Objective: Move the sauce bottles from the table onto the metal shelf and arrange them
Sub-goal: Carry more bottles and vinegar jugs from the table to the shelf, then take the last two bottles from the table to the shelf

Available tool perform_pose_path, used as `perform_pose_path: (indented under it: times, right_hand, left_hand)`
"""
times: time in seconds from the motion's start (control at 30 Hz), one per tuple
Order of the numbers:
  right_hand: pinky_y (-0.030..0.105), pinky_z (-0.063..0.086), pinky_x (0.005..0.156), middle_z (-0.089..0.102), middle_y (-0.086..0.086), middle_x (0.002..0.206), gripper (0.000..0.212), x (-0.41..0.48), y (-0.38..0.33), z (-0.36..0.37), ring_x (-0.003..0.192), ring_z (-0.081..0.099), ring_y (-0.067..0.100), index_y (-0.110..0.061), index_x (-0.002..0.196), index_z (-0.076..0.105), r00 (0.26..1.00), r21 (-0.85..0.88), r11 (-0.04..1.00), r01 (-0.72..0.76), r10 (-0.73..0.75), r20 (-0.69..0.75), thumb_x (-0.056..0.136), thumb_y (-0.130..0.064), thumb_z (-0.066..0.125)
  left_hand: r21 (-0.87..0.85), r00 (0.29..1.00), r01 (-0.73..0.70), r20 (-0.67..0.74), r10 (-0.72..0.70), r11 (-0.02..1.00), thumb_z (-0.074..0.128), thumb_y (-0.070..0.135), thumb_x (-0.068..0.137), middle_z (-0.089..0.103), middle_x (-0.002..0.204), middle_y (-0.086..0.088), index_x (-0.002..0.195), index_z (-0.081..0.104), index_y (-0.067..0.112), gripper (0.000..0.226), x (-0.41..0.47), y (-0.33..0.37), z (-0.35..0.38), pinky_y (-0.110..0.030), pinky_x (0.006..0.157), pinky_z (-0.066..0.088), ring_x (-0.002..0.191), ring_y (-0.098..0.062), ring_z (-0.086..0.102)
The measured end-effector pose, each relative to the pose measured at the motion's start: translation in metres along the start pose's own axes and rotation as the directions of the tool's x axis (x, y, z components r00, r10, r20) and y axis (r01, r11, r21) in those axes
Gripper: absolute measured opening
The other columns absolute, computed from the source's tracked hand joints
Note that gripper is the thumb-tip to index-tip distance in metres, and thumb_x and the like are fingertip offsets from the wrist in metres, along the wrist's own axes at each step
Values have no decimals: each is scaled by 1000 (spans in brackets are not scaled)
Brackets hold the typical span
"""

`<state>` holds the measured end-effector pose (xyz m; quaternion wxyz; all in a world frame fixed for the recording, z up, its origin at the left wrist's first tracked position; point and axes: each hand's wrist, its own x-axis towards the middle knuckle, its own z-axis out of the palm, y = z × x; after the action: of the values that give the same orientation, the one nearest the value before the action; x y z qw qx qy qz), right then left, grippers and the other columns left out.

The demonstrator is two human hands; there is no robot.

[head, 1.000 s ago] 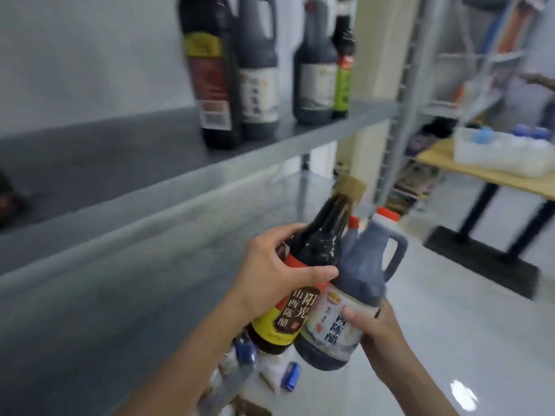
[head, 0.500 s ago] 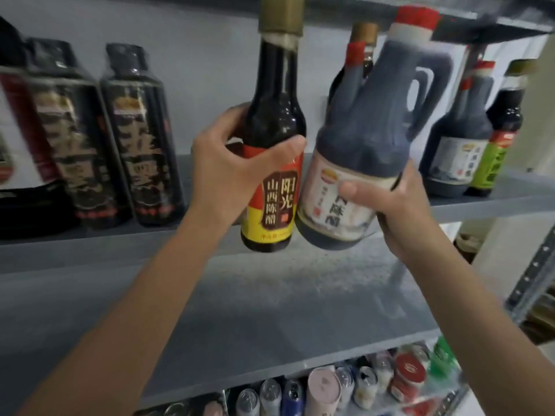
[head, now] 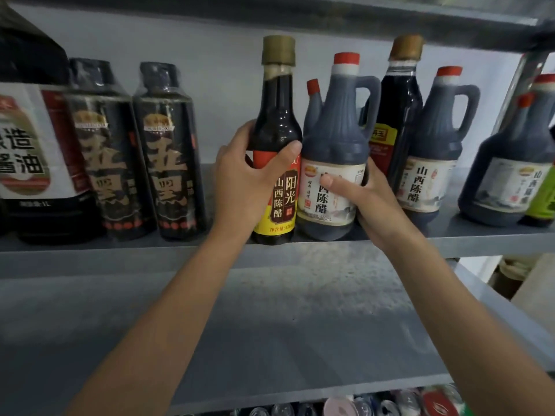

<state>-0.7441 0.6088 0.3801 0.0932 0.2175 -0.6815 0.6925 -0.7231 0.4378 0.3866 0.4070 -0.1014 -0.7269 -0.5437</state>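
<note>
a: in the head view, what are the hands doing?

b: the left hand (head: 240, 181) is wrapping thumb and fingers round the bottle (head: 277, 115). the right hand (head: 369, 202) is clasping the jug (head: 333, 130) low, across its label. both are standing upright, side by side and touching, at the front lip of the shelf (head: 120, 253).

a: why is each hand gripping so low?

b: i'm guessing it is keeping them steady while their bases are going onto the edge. whether they are resting there fully, i cannot tell.

a: what is crowding them?

b: a tall bottle (head: 401, 115) and a second jug (head: 435, 151) are standing just behind and right of the jug, so pushing it straight back is looking blocked. the black bottles (head: 102, 151) are sitting to the left, with a gap between them and the left hand. cans (head: 390, 406) are showing under the lower shelf (head: 270, 325).
</note>
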Motion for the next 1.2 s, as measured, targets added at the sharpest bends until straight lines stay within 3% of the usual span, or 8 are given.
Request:
perform_pose_path:
  times: [0.07, 0.23, 0.53, 0.77, 0.87, 0.97, 1.07, 1.2]
  right_hand:
    - [20, 55, 76, 69, -6, 108, 75, -8, 3, 2, 95, 67, 3, -20, 128, 48, 999, -111, 994, -9, 3, -54, 62, -33, 81]
    - [8, 43, 91, 44, -10, 122, 76, -44, 30, 14, 105, 46, -15, -26, 133, 49, 936, -470, 882, 27, -188, -298, 65, -33, 82]
    - [31, 47, 99, 50, -6, 123, 69, -43, 38, 19, 114, 51, 6, -26, 136, 47, 889, -522, 853, 12, -248, -386, 74, -29, 77]
    - [16, 37, 104, 47, 2, 134, 66, -63, 58, 19, 125, 45, 10, -15, 139, 44, 849, -659, 749, 65, -389, -359, 81, -32, 70]
    - [4, 28, 101, 42, 6, 140, 58, -103, 78, 11, 129, 40, 12, -11, 137, 45, 846, -797, 601, 59, -454, -279, 87, -33, 64]
    - [19, 38, 100, 40, 4, 144, 57, -164, 112, 2, 130, 41, 16, -16, 138, 42, 905, -895, 438, -85, -342, -253, 89, -41, 53]
    - [39, 40, 105, 40, 5, 147, 60, -241, 149, -8, 134, 38, 21, -17, 140, 42, 912, -901, 305, -309, -176, -372, 89, -49, 45]
    - [46, 36, 108, 41, 5, 146, 60, -358, 169, -5, 132, 40, 22, -18, 139, 42, 784, -776, 136, -615, 1, -621, 90, -52, 39]
  left_hand:
    - [102, 998, 18, 50, -23, 995, 56, 65, 76, 62, 109, 4, 126, 51, 30, 61, -9, -4, -3, -27, 81, 53, 95, -6, 61]
    - [198, 965, 162, 174, -197, 967, 68, 33, 82, 50, 97, 24, 129, 48, 28, 52, -44, -16, -13, 2, 69, 35, 82, 15, 49]
    - [176, 948, 176, 236, -215, 969, 70, 30, 81, 50, 117, 1, 127, 52, 26, 49, -30, -23, -13, -30, 89, 43, 105, -13, 52]
    - [554, 965, -47, 240, -105, 831, 44, 46, 91, 47, 132, -6, 149, 23, 17, 68, -69, -24, -17, -34, 91, 41, 120, -22, 46]
    - [629, 961, -262, 243, 135, 732, 43, 42, 96, 39, 142, -19, 145, 31, 4, 63, -113, -34, -23, -45, 107, 34, 131, -36, 37]
    - [443, 891, -430, 350, 290, 786, 45, 34, 95, 33, 146, -21, 143, 35, 6, 56, -171, -52, -16, -43, 114, 23, 134, -39, 32]
    - [293, 772, -429, 611, 178, 854, 39, 41, 94, 28, 152, -12, 148, 25, 16, 61, -228, -67, 1, -40, 113, 22, 137, -34, 31]
    - [167, 443, -535, 890, 107, 829, 33, 46, 91, 26, 155, -12, 148, 26, 15, 66, -296, -79, 27, -45, 107, 26, 140, -34, 24]
